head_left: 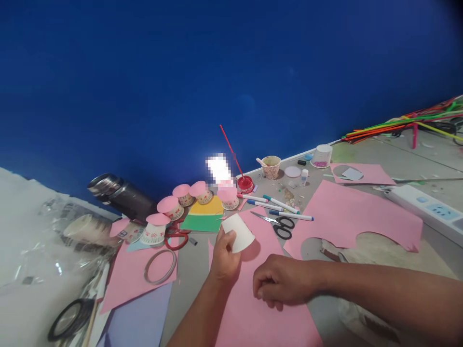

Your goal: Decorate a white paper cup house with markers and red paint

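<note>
A plain white paper cup (238, 233) is gripped in my left hand (224, 255), tilted, with the thumb across its side. My right hand (278, 281) rests over a long pink paper sheet (260, 323), its fingers curled loosely inward and nothing visible in them. Just beyond the hands lie black-handled scissors (283, 227) and several capped markers (289, 215). To the left stand several decorated paper cups (153, 233), upside down with pink paper discs on top.
A roll of tape (160, 266) and red-handled scissors (176, 239) lie left. A black flask (123, 195) leans by the blue wall. Behind are a red paint pot (245, 184) with a brush and a patterned cup (271, 168). A power strip (430, 212) lies right, near cut pink paper (361, 212).
</note>
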Available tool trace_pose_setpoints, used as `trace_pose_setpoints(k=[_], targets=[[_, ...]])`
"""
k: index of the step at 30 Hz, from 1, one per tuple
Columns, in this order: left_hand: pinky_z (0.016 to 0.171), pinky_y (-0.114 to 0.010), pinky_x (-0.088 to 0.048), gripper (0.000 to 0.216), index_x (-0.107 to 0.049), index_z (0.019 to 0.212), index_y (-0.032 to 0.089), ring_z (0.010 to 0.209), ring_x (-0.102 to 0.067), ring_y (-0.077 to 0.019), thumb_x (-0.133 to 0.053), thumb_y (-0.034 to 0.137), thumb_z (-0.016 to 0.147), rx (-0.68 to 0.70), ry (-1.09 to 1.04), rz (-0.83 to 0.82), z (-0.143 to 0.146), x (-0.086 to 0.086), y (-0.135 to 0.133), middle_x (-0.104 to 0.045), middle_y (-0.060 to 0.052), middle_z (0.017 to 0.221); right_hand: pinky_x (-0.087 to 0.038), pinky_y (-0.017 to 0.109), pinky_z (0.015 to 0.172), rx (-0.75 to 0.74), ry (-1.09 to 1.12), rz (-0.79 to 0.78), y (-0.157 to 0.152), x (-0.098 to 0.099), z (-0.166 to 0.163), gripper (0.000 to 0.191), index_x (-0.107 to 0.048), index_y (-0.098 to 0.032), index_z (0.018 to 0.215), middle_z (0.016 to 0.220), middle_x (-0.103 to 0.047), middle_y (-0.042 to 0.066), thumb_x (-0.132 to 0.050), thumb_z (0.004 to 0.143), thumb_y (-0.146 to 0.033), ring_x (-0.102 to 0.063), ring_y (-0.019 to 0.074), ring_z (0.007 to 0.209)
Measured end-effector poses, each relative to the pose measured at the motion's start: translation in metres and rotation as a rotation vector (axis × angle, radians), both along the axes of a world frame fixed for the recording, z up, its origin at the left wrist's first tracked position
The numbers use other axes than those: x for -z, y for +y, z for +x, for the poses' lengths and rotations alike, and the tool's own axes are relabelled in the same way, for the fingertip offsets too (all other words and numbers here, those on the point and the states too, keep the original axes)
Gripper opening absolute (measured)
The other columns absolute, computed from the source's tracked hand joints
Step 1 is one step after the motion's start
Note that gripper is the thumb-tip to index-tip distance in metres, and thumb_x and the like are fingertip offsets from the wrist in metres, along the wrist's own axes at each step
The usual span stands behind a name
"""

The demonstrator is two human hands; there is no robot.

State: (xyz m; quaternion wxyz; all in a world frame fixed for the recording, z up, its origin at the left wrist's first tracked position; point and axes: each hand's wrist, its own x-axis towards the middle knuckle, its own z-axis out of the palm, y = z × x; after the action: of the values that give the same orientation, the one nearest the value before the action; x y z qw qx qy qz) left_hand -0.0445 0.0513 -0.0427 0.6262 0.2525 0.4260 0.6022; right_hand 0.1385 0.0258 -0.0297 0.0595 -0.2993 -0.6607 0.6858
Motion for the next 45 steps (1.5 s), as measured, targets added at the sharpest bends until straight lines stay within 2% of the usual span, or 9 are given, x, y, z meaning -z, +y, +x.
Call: trace_pose_setpoints(k=[7,12,17,21,25,28,32,36,45], targets=[[0.102,-0.047,-0.057,0.054,-0.070,0.125,0.021,0.105,-0.075,-0.0283,-0.083,0.034,0.075,0.040,-0.158,-0.018,0.000,-0.001,0.004,-0.079,-0.007,0.105,-0.051,0.018,0.062,-0.046,-0.037,0.118,0.001,-0.003,0.001,0.009,-0.068,-0.017,0.088,0.074,-0.067,-0.004,-0.060,0.088,-0.012,-0.065,0.0084,0.060],[0.092,-0.043,-0.059,0.061,-0.067,0.133,0.024,0.099,-0.075,-0.0269,-0.086,0.038,0.077,0.108,0.087,0.062,0.001,-0.003,-0.001,-0.076,-0.007,0.107,-0.050,0.017,0.064,-0.082,-0.034,0.169,0.003,-0.004,0.002,0.010,-0.068,-0.017,0.088,0.075,-0.068,-0.003,-0.060,0.090,-0.013,-0.065,0.0078,0.061],[0.081,-0.031,-0.056,0.063,-0.068,0.129,0.031,0.096,-0.067,-0.0191,-0.092,0.032,0.071,0.031,0.363,0.206,0.003,-0.001,-0.004,-0.072,-0.003,0.115,-0.051,0.017,0.064,-0.083,0.001,0.201,0.002,0.000,0.003,0.012,-0.068,-0.017,0.087,0.075,-0.069,-0.003,-0.059,0.090,-0.009,-0.066,0.0077,0.061],[0.080,-0.030,-0.056,0.059,-0.069,0.128,0.031,0.095,-0.064,-0.0186,-0.090,0.030,0.073,0.003,0.408,0.226,0.005,-0.004,-0.006,-0.071,-0.003,0.112,-0.051,0.018,0.063,-0.077,0.042,0.215,0.000,0.001,0.003,0.015,-0.068,-0.017,0.088,0.074,-0.068,-0.003,-0.057,0.089,-0.007,-0.066,0.0085,0.060],[0.071,-0.027,-0.054,0.060,-0.067,0.127,0.027,0.085,-0.062,-0.0171,-0.089,0.033,0.071,-0.015,0.382,0.161,0.008,-0.008,-0.008,-0.069,-0.003,0.102,-0.050,0.021,0.062,-0.010,0.083,0.316,0.009,-0.013,0.011,0.013,-0.068,-0.017,0.085,0.071,-0.070,-0.001,-0.060,0.094,-0.019,-0.067,0.0118,0.060],[0.072,-0.028,-0.055,0.062,-0.065,0.130,0.027,0.088,-0.063,-0.0179,-0.087,0.035,0.073,-0.019,0.409,0.156,0.008,-0.006,-0.008,-0.069,-0.003,0.105,-0.044,0.024,0.064,0.253,-0.107,0.622,0.034,-0.031,0.030,0.020,-0.067,-0.017,0.076,0.072,-0.073,0.002,-0.064,0.093,-0.026,-0.067,0.0151,0.068],[0.094,-0.034,-0.056,0.061,-0.065,0.129,0.028,0.111,-0.065,-0.0222,-0.085,0.029,0.071,-0.064,0.602,0.258,0.005,0.000,-0.003,-0.069,-0.005,0.125,-0.040,0.028,0.069,0.507,-0.783,0.888,0.078,-0.047,0.065,0.026,-0.071,-0.020,0.091,0.092,-0.079,0.006,-0.050,0.103,-0.030,-0.069,0.0194,0.084],[0.108,-0.041,-0.051,0.061,-0.064,0.129,0.027,0.122,-0.064,-0.0257,-0.082,0.029,0.070,-0.085,0.687,0.273,0.003,0.004,0.000,-0.067,-0.007,0.132,-0.040,0.032,0.071,0.498,-0.997,0.862,0.102,-0.043,0.084,0.022,-0.074,-0.019,0.097,0.102,-0.081,0.014,-0.055,0.098,-0.028,-0.072,0.0290,0.094],[0.108,-0.046,-0.052,0.062,-0.062,0.132,0.027,0.125,-0.065,-0.0286,-0.078,0.031,0.072,-0.048,0.830,0.224,0.004,0.005,-0.002,-0.066,-0.009,0.137,-0.047,0.036,0.077,0.372,-1.089,0.853,0.102,-0.028,0.080,0.025,-0.075,-0.020,0.107,0.113,-0.080,0.015,-0.060,0.096,-0.037,-0.075,0.0336,0.103]])
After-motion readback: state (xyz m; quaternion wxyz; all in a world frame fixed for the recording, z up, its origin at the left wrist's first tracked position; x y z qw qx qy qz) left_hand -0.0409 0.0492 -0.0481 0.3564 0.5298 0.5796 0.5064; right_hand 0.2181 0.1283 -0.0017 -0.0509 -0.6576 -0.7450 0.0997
